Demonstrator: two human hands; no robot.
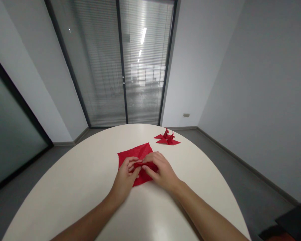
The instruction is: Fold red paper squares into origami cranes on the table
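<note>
A square sheet of red paper lies flat on the round white table. On top of it, my left hand and my right hand meet and pinch a small, partly folded piece of red paper. Fingers of both hands are closed on that piece. Farther back on the table, to the right, stand two finished red paper cranes, well apart from my hands.
The table's curved edge drops off to a grey floor on the right and left. A glass door with blinds stands behind the table. A dark object sits at the lower right corner.
</note>
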